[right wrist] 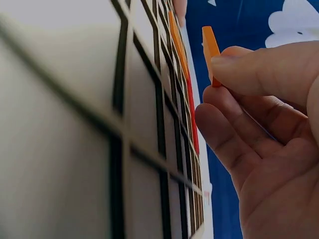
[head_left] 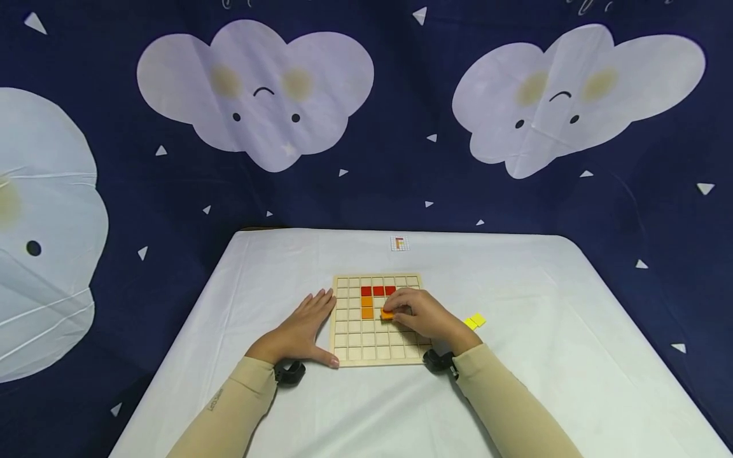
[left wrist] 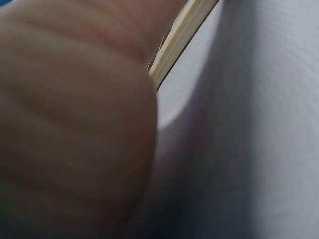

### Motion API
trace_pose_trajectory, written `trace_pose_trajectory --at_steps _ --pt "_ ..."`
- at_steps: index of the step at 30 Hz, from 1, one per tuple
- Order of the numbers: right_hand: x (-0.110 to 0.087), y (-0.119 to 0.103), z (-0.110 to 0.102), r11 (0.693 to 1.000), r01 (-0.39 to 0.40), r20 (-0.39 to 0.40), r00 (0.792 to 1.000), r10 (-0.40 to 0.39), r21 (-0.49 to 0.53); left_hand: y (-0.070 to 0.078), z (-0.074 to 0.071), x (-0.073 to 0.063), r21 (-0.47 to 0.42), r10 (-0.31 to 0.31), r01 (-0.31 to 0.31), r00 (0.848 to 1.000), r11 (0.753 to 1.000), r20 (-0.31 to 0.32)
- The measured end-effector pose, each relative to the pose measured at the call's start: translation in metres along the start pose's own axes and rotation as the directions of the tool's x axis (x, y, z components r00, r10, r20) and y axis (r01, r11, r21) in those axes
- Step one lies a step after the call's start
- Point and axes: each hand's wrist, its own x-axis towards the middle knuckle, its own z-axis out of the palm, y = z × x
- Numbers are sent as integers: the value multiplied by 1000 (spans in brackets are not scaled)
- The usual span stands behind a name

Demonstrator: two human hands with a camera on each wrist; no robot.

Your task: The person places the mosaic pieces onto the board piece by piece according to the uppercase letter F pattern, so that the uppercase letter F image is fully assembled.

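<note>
A wooden grid board lies on the white table. Three red tiles form a row near its far side, and two orange tiles run down from the left one. My right hand pinches another orange tile between thumb and fingers. In the right wrist view that tile is held apart from the board's surface. With fingers and thumb spread, my left hand rests at the board's left edge. The left wrist view shows mostly blurred skin and a strip of the board's edge.
Yellow tiles lie on the table to the right of the board, beside the right wrist. A small card with a coloured grid pattern lies beyond the board. A dark blue cloth with clouds hangs behind the table.
</note>
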Motion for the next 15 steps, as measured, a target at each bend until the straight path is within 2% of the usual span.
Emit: trace_pose_trajectory --at_steps 7,15 --pt "13 -7 10 1000 -9 62 998 10 -25 0 0 -1 -4 15 -15 1000 1000 -13" --pt "23 -13 20 995 37 109 994 -27 -94 0 0 0 7 -12 12 1000 1000 14"
